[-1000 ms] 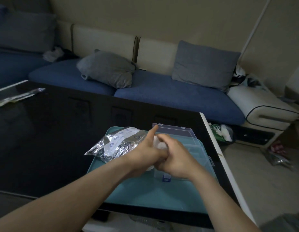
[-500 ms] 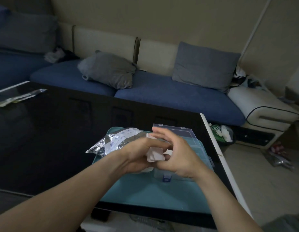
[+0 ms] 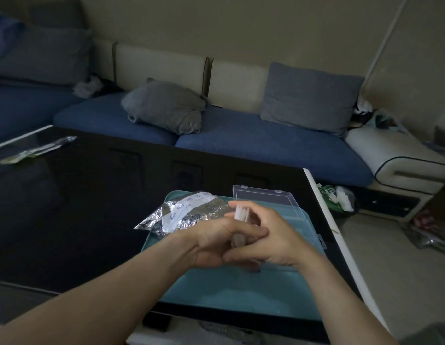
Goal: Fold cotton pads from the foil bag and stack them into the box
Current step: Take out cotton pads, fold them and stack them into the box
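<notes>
A folded white cotton pad [image 3: 240, 213] is pinched between the closed left hand [image 3: 216, 241] and right hand [image 3: 273, 239] above the clear plastic box [image 3: 295, 220], beside the crinkled silver foil bag [image 3: 181, 215].

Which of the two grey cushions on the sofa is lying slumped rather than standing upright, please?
The left grey cushion: crumpled, it sags across the blue seat, while the right grey cushion stands smooth against the backrest.

Counts – one foil bag [image 3: 184, 214], one box [image 3: 271, 202] – two cushions [image 3: 166, 105].

On the glossy black bench [image 3: 92, 207], a teal rectangular tray [image 3: 229, 295] is set; the crinkled silver foil bag [image 3: 184, 215] is laid at its far left, the clear plastic box [image 3: 278, 202] at its far right.
</notes>
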`<state>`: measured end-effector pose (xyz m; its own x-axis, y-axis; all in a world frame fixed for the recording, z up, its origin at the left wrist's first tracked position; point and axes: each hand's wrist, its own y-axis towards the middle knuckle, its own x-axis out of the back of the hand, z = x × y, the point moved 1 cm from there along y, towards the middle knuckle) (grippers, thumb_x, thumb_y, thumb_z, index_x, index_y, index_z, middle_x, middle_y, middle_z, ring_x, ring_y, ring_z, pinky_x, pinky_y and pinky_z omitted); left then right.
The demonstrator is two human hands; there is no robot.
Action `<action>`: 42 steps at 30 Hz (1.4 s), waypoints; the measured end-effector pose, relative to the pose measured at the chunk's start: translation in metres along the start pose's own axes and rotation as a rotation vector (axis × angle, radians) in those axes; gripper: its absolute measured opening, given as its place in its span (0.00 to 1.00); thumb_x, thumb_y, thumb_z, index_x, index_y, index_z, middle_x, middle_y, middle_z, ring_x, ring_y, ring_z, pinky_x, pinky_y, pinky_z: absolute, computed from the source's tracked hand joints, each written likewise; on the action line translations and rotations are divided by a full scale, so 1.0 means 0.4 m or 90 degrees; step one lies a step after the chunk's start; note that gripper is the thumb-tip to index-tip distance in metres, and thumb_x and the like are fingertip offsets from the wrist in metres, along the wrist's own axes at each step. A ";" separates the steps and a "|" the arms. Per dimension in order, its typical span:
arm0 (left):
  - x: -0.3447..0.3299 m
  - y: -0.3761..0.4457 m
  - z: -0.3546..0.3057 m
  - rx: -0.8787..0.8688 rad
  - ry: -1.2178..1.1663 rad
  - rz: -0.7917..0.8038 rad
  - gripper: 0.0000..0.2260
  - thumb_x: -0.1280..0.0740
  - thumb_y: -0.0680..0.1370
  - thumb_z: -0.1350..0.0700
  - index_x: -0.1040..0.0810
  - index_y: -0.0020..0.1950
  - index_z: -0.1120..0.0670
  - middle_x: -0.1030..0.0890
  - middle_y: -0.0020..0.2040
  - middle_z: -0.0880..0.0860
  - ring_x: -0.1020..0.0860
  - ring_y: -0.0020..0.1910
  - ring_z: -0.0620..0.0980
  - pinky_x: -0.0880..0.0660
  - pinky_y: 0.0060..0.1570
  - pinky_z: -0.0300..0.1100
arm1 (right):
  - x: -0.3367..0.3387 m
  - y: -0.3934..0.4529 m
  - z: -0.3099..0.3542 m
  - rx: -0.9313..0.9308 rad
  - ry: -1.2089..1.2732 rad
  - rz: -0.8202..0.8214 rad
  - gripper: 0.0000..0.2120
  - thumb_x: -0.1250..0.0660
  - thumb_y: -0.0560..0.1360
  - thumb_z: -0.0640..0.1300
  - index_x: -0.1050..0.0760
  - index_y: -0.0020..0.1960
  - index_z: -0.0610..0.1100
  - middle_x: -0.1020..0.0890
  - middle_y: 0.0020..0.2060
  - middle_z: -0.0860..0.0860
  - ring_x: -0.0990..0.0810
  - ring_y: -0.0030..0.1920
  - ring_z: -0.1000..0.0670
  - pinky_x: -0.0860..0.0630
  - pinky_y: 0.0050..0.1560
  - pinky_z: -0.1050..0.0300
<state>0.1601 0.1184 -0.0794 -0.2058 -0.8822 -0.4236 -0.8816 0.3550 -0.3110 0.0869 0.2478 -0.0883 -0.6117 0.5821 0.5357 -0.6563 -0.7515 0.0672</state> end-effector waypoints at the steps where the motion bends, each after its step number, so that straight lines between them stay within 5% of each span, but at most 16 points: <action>1: 0.000 0.005 -0.001 -0.009 -0.028 -0.012 0.15 0.28 0.71 0.57 0.23 0.56 0.55 0.20 0.47 0.59 0.20 0.44 0.54 0.23 0.52 0.53 | 0.000 0.001 0.001 0.007 -0.002 -0.006 0.44 0.13 0.54 0.46 0.26 0.67 0.55 0.16 0.55 0.55 0.17 0.57 0.54 0.19 0.60 0.46; 5: -0.004 0.007 -0.015 -0.022 -0.078 -0.017 0.08 0.28 0.73 0.55 0.22 0.51 0.55 0.20 0.43 0.55 0.20 0.40 0.51 0.22 0.43 0.48 | -0.001 -0.006 0.014 0.033 0.009 -0.032 0.45 0.14 0.56 0.42 0.27 0.69 0.58 0.17 0.59 0.55 0.17 0.58 0.53 0.19 0.60 0.46; 8: -0.006 0.008 -0.016 -0.032 -0.074 -0.010 0.07 0.31 0.75 0.52 0.19 0.49 0.53 0.18 0.43 0.54 0.19 0.41 0.50 0.22 0.46 0.46 | 0.003 -0.014 0.027 0.052 0.007 -0.047 0.55 0.14 0.58 0.41 0.38 0.77 0.60 0.20 0.63 0.59 0.20 0.62 0.56 0.20 0.60 0.52; 11: -0.007 0.013 -0.013 -0.058 -0.092 0.007 0.08 0.32 0.75 0.48 0.17 0.47 0.49 0.18 0.47 0.52 0.20 0.45 0.49 0.23 0.51 0.48 | 0.010 -0.017 0.031 0.054 0.013 -0.080 0.57 0.16 0.61 0.40 0.46 0.80 0.57 0.17 0.58 0.58 0.18 0.58 0.57 0.19 0.59 0.53; 17: 0.012 0.020 -0.013 -0.031 -0.068 -0.041 0.17 0.26 0.72 0.45 0.22 0.53 0.54 0.26 0.39 0.52 0.24 0.34 0.46 0.24 0.38 0.38 | -0.005 -0.016 0.025 0.026 0.007 -0.044 0.63 0.14 0.58 0.44 0.50 0.80 0.61 0.21 0.62 0.60 0.20 0.60 0.59 0.19 0.58 0.55; 20: 0.009 0.009 -0.015 -0.030 -0.041 0.006 0.13 0.28 0.73 0.44 0.21 0.51 0.52 0.21 0.44 0.52 0.21 0.42 0.48 0.23 0.45 0.43 | -0.007 -0.013 0.028 0.031 0.040 -0.081 0.55 0.15 0.59 0.39 0.40 0.77 0.58 0.19 0.61 0.55 0.16 0.56 0.54 0.18 0.56 0.55; 24: 0.011 0.004 -0.012 -0.010 0.002 0.022 0.14 0.30 0.75 0.45 0.19 0.54 0.53 0.18 0.49 0.53 0.20 0.48 0.50 0.24 0.51 0.45 | -0.012 -0.015 0.033 0.025 -0.008 -0.085 0.64 0.13 0.54 0.49 0.48 0.80 0.59 0.32 0.72 0.59 0.30 0.70 0.59 0.27 0.67 0.59; 28: 0.016 -0.003 -0.021 -0.016 -0.027 0.017 0.09 0.27 0.73 0.55 0.21 0.51 0.55 0.18 0.44 0.54 0.18 0.42 0.48 0.21 0.45 0.41 | -0.011 -0.018 0.040 0.062 -0.063 -0.071 0.40 0.14 0.56 0.48 0.25 0.65 0.56 0.20 0.57 0.55 0.19 0.57 0.57 0.20 0.58 0.50; 32: 0.028 -0.012 -0.030 -0.001 0.040 0.082 0.08 0.27 0.71 0.56 0.19 0.49 0.52 0.30 0.44 0.54 0.33 0.36 0.46 0.33 0.38 0.39 | 0.032 -0.037 0.033 0.015 0.090 0.090 0.58 0.15 0.58 0.45 0.44 0.79 0.61 0.31 0.72 0.55 0.28 0.71 0.56 0.23 0.65 0.52; 37: 0.027 -0.030 -0.035 0.005 0.077 0.182 0.05 0.30 0.71 0.58 0.21 0.45 0.50 0.33 0.32 0.46 0.40 0.29 0.42 0.43 0.30 0.35 | 0.063 -0.047 0.031 0.000 0.294 0.129 0.29 0.32 0.72 0.34 0.29 0.72 0.44 0.23 0.67 0.42 0.23 0.66 0.45 0.25 0.63 0.50; 42: 0.017 -0.019 -0.010 0.036 0.113 0.263 0.18 0.25 0.69 0.61 0.30 0.52 0.58 0.25 0.35 0.49 0.29 0.31 0.43 0.36 0.30 0.33 | 0.030 -0.036 0.036 0.091 0.193 0.082 0.14 0.28 0.74 0.42 0.22 0.56 0.36 0.18 0.61 0.43 0.19 0.63 0.44 0.23 0.65 0.49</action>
<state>0.1638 0.1085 -0.0766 -0.6090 -0.7009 -0.3713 -0.6870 0.7001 -0.1948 0.0953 0.2611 -0.0709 -0.8023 0.5296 0.2755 -0.5101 -0.8479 0.1444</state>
